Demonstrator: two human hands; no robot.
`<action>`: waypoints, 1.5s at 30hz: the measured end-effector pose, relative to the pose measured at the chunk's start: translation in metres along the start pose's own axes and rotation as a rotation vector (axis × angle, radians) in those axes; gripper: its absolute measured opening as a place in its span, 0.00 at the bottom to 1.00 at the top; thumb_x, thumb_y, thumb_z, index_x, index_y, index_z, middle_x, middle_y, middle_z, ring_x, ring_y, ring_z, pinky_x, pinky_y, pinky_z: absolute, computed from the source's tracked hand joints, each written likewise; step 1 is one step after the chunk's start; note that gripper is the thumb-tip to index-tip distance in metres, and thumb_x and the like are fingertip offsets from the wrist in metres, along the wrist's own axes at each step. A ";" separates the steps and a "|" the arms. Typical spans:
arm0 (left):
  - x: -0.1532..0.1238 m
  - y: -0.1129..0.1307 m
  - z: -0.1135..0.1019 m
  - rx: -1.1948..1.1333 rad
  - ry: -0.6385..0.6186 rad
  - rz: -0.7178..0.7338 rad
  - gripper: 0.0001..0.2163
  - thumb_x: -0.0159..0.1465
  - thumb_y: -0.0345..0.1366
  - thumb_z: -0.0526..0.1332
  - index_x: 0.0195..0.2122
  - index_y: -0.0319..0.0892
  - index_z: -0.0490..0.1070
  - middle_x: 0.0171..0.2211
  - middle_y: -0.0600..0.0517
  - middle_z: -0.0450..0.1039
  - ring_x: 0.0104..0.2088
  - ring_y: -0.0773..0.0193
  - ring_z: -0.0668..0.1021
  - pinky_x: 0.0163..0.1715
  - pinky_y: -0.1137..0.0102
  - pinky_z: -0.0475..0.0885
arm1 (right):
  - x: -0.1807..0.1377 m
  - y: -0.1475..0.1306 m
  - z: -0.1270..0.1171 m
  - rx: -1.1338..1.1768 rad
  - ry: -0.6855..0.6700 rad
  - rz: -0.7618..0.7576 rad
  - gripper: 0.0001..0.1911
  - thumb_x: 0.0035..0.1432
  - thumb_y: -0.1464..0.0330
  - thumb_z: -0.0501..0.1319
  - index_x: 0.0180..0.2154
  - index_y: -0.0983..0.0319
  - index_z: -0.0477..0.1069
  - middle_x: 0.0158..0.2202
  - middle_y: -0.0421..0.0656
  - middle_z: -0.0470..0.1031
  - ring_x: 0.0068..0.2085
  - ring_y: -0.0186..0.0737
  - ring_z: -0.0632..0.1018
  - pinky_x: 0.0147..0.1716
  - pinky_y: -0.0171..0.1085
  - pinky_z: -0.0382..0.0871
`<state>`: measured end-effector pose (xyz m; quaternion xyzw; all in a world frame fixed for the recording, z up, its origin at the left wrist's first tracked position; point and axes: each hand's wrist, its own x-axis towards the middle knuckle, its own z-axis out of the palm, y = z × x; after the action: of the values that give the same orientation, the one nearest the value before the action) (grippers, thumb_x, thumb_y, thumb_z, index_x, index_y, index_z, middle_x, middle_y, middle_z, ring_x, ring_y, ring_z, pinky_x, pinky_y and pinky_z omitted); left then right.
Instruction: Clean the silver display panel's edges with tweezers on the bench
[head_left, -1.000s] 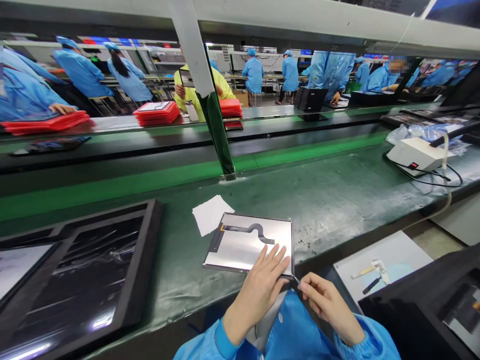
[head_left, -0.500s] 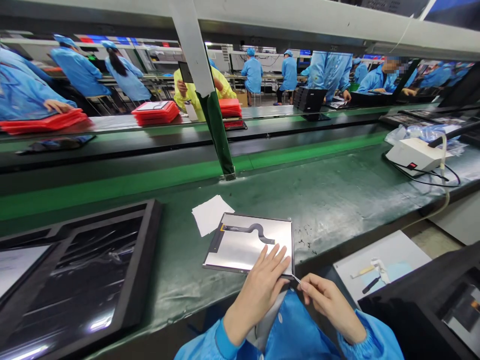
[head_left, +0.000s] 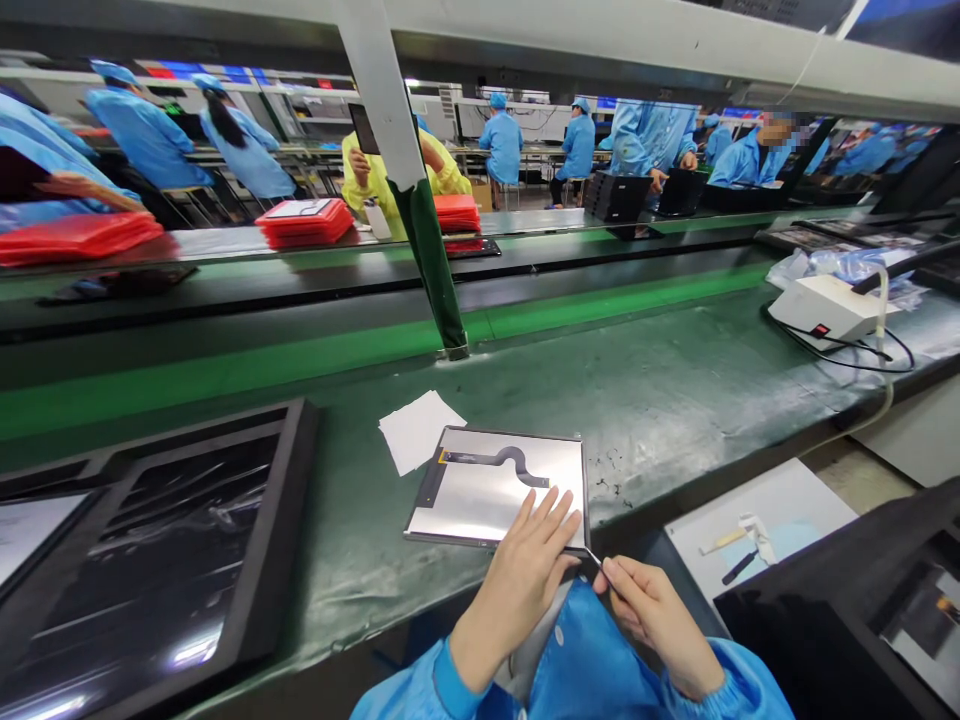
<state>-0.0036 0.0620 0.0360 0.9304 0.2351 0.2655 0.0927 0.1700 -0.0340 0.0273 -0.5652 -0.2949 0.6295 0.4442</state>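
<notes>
A display panel lies silver back up on the green bench, with a dark flex cable curving across it. My left hand rests flat on the panel's near right part, fingers stretched out. Just off the near right corner, my right hand pinches a pair of thin metal tweezers. Their tip meets the panel's edge at that corner; the rest is mostly hidden by my fingers.
White paper sheets lie behind the panel's left side. A black foam tray fills the left. To the right are a white device with cables and a lower white board with small tools. A post rises behind; co-workers sit beyond.
The tweezers have turned slightly at the panel's corner, and my right hand has shifted a little. My left hand stays on the panel. Across the line, a co-worker has lifted a black tray.
</notes>
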 end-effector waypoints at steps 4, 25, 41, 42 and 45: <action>0.001 0.002 0.003 0.013 0.019 -0.008 0.20 0.67 0.25 0.55 0.61 0.39 0.62 0.61 0.40 0.68 0.63 0.51 0.68 0.60 0.48 0.68 | -0.001 0.003 0.001 0.065 0.023 0.032 0.32 0.48 0.39 0.63 0.28 0.63 0.70 0.14 0.27 0.50 0.15 0.24 0.48 0.14 0.29 0.39; 0.005 0.005 0.006 0.035 0.022 -0.044 0.18 0.66 0.27 0.56 0.58 0.39 0.65 0.60 0.41 0.69 0.62 0.50 0.70 0.58 0.49 0.70 | -0.003 0.006 0.003 0.130 0.112 0.073 0.33 0.44 0.38 0.65 0.28 0.63 0.70 0.13 0.26 0.48 0.15 0.23 0.47 0.13 0.27 0.39; 0.004 0.003 0.008 0.020 0.011 -0.047 0.22 0.65 0.25 0.58 0.60 0.42 0.61 0.61 0.41 0.68 0.63 0.50 0.68 0.59 0.49 0.69 | -0.008 -0.010 0.008 0.130 0.164 0.082 0.35 0.39 0.36 0.66 0.26 0.62 0.69 0.13 0.26 0.48 0.15 0.22 0.46 0.13 0.28 0.37; 0.003 0.002 0.008 0.010 0.005 -0.047 0.24 0.64 0.24 0.58 0.61 0.42 0.60 0.61 0.41 0.67 0.63 0.50 0.68 0.59 0.49 0.68 | -0.009 -0.010 0.007 0.129 0.169 0.081 0.35 0.39 0.36 0.66 0.27 0.62 0.69 0.13 0.26 0.48 0.15 0.22 0.46 0.13 0.28 0.37; 0.003 0.001 0.006 -0.025 -0.021 -0.059 0.29 0.62 0.21 0.57 0.64 0.42 0.55 0.62 0.41 0.67 0.63 0.51 0.68 0.60 0.49 0.68 | -0.009 -0.009 0.004 0.128 0.172 0.071 0.35 0.41 0.36 0.65 0.27 0.62 0.69 0.13 0.27 0.49 0.15 0.23 0.47 0.13 0.28 0.39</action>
<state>0.0022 0.0624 0.0331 0.9245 0.2584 0.2559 0.1145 0.1679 -0.0381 0.0400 -0.5979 -0.1947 0.6114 0.4804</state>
